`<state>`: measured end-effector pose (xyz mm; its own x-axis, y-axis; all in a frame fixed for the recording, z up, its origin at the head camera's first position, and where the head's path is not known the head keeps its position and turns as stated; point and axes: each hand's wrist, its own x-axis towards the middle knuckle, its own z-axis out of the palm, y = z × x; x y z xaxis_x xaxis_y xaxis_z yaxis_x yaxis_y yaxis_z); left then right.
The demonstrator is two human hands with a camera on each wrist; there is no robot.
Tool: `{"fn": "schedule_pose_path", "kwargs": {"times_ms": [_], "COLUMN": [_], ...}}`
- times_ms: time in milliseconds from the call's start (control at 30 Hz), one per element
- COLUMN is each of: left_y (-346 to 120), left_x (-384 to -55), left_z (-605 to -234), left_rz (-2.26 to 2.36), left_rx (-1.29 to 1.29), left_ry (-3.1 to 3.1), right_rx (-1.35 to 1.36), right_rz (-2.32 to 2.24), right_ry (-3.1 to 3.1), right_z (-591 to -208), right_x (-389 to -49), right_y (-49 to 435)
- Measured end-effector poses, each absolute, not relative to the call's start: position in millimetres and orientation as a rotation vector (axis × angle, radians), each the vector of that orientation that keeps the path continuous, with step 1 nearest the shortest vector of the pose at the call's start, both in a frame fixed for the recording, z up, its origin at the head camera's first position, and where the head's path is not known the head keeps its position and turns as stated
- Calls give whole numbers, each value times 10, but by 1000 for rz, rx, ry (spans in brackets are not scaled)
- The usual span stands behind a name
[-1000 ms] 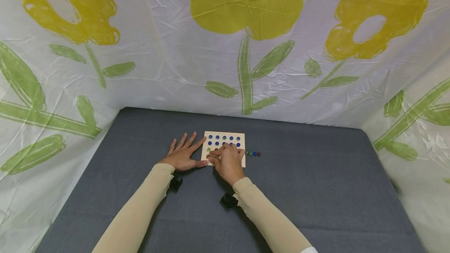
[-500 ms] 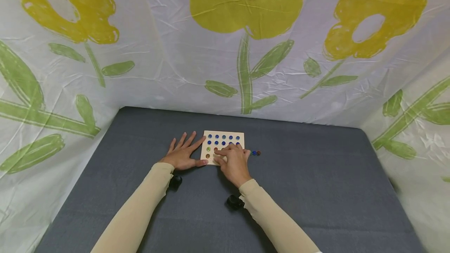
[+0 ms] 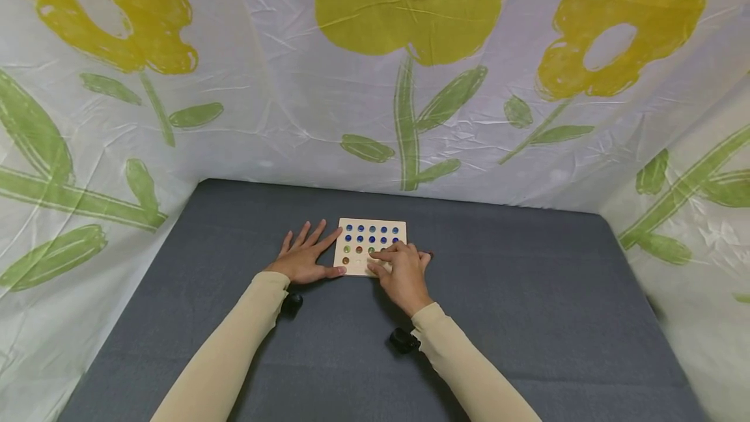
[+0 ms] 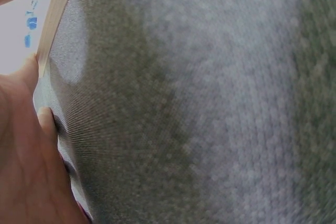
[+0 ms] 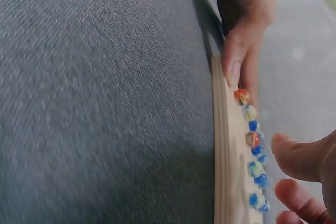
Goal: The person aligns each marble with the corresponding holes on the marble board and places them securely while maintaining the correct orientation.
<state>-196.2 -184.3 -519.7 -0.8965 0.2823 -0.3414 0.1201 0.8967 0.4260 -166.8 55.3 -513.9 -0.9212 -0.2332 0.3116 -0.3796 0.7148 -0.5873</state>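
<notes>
A pale wooden board with rows of coloured marbles lies on the dark cloth. In the head view, my left hand is spread beside it, thumb and index finger on its left edge. The left wrist view catches the board's edge against this hand. Over the board's lower right is my right hand, covering some of the holes. Its thumb and fingertips stand apart in the right wrist view, with nothing seen between them. A brown marble sits at the left of the bottom row; the hole beside it is bare.
One reddish marble shows on the cloth past my right hand, which hides the spot next to it. A white curtain with yellow flowers hangs behind the table and along both sides.
My right hand has slid rightward over the board, uncovering marbles on the left and a bare hole in the bottom row. It now hides most marbles on the cloth. My left hand stays put.
</notes>
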Motion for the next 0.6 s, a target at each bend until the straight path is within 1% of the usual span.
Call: {"fn": "schedule_pose_path", "kwargs": {"times_ms": [233,600], "left_y": [-1846,-1866], "left_x": [-1957,-1980], "left_z": [-5173,-5250], "left_rz": [558,584], "left_rx": [300,308], "left_ry": [2660,2644], "right_rx": [472,438], "right_rz": [1002,1031], "right_ry": [-2675,-2645], "right_z": [-5104,-5054], "right_x": [-1689,-1684], "right_y": [673,836]}}
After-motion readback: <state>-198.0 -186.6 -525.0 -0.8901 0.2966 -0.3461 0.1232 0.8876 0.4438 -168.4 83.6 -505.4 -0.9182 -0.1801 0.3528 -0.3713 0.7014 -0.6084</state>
